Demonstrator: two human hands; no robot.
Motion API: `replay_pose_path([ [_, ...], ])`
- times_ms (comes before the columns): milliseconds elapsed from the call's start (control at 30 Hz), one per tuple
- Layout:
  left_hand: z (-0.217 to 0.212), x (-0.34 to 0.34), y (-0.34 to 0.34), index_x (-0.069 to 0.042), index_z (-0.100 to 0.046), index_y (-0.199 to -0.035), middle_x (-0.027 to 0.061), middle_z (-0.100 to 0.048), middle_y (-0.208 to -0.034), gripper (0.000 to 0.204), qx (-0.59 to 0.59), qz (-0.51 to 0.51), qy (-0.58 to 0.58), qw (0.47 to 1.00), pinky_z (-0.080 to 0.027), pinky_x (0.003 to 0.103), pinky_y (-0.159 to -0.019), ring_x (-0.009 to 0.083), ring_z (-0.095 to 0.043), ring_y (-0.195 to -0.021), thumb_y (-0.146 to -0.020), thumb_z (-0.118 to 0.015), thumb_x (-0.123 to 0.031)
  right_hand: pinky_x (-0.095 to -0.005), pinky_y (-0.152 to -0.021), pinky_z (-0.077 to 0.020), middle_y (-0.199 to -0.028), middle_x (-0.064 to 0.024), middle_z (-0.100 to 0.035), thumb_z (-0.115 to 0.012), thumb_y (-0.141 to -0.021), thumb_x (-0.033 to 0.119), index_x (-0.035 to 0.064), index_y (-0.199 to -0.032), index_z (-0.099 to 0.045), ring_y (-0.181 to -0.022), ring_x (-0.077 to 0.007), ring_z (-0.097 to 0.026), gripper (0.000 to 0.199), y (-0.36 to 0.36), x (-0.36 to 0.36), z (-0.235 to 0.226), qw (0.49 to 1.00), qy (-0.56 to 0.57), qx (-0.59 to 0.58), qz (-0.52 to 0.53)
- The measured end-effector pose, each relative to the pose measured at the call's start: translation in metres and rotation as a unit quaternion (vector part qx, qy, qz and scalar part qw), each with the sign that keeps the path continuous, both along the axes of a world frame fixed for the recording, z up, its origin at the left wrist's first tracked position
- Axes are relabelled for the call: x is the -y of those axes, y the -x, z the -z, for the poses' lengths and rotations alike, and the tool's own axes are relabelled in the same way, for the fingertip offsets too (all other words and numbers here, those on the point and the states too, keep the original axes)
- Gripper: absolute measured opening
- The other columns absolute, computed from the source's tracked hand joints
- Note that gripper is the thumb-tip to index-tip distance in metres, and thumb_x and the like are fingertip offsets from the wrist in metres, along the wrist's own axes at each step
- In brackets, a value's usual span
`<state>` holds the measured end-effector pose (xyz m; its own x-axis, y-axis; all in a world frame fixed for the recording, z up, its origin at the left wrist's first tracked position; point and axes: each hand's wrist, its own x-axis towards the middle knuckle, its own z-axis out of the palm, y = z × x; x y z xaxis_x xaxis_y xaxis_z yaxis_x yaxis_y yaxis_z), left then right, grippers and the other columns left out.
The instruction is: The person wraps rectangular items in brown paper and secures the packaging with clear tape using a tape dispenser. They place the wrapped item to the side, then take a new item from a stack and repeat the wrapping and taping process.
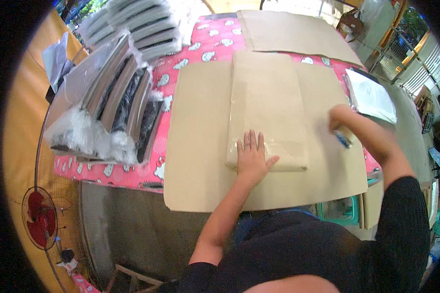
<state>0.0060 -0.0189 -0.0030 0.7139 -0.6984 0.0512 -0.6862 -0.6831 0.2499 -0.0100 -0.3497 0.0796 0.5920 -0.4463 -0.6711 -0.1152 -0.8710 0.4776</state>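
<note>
Black shirt (298,244) nearest, along bottom edge. Left grip (252,157): palm down, fingers apart, flat on the near end of brown wrapped parcel (269,102). Parcel lies lengthwise on large brown sheet (195,132), which covers part of the pink patterned tabletop (215,36). Right grip (341,118): blurred, clamped on small blue-ended object (344,140) right of parcel; can't tell its kind. Plastic-wrapped stack (117,102) left of sheet.

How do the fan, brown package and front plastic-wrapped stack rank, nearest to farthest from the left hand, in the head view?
1. Brown package: directly under the left hand.
2. Front plastic-wrapped stack: left side of the tablecloth.
3. Fan: far left, off the tablecloth.
</note>
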Motion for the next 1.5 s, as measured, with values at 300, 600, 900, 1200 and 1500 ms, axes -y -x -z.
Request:
replay_pose_path([
  [300, -0.003, 0.007, -0.138, -0.006, -0.044, -0.128, 0.0186, -0.042, -0.128, 0.063, -0.105, -0.056, 0.152, 0.981, -0.021, 0.055, -0.097, 0.0337, -0.036, -0.118, -0.084, -0.043, -0.051, -0.0478, -0.088, -0.0380, -0.117, -0.0211, -0.047, -0.077, -0.061, 0.031, 0.0103, -0.129, -0.038, -0.109, -0.0366, -0.046, 0.081, 0.114, 0.007, 0.077, 0.813, 0.109, 0.556, 0.130],
  [600, 0.024, 0.055, -0.183, -0.007, -0.011, -0.143, 0.0150, -0.002, -0.149, 0.077, -0.399, -0.214, 0.224, 0.863, 0.002, 0.054, -0.106, 0.0239, 0.004, -0.138, -0.089, -0.016, -0.062, -0.0611, -0.101, -0.0084, -0.145, -0.0244, -0.011, -0.030, -0.082, 0.067, -0.0001, -0.136, -0.028, -0.135, -0.0361, -0.006, 0.086, -0.004, -0.062, 0.108, 0.702, -0.277, 0.521, 0.398],
  [900, -0.075, 0.034, -0.146, 0.003, -0.018, -0.138, 0.0159, -0.036, -0.134, 0.079, -0.337, -0.023, 0.499, 0.798, -0.033, 0.032, -0.099, 0.0206, -0.039, -0.120, -0.086, -0.056, -0.042, -0.0388, -0.099, -0.0337, -0.128, -0.0271, -0.038, -0.069, -0.075, 0.041, -0.0051, -0.127, -0.025, -0.121, -0.0354, -0.039, 0.082, 0.041, -0.079, 0.006, 0.396, -0.432, 0.765, 0.266],
  [1200, -0.210, 0.046, -0.122, 0.001, -0.032, -0.131, 0.0102, -0.044, -0.128, 0.082, -0.283, 0.163, 0.629, 0.706, -0.037, 0.037, -0.096, 0.0235, -0.045, -0.116, -0.077, -0.062, -0.052, -0.0322, -0.088, -0.0434, -0.108, -0.0150, -0.058, -0.081, -0.062, 0.037, -0.0018, -0.114, -0.048, -0.102, -0.0205, -0.056, 0.073, 0.082, -0.070, -0.149, 0.265, -0.416, 0.864, 0.105],
  [1500, -0.211, 0.032, -0.139, 0.001, -0.034, -0.128, 0.0117, -0.048, -0.125, 0.086, -0.185, 0.195, 0.658, 0.703, -0.040, 0.036, -0.093, 0.0219, -0.045, -0.116, -0.073, -0.059, -0.060, -0.0314, -0.074, -0.0499, -0.092, -0.0104, -0.065, -0.079, -0.061, 0.047, -0.0019, -0.104, -0.059, -0.082, -0.0183, -0.063, 0.068, 0.098, -0.083, -0.177, 0.265, -0.440, 0.852, 0.097],
])
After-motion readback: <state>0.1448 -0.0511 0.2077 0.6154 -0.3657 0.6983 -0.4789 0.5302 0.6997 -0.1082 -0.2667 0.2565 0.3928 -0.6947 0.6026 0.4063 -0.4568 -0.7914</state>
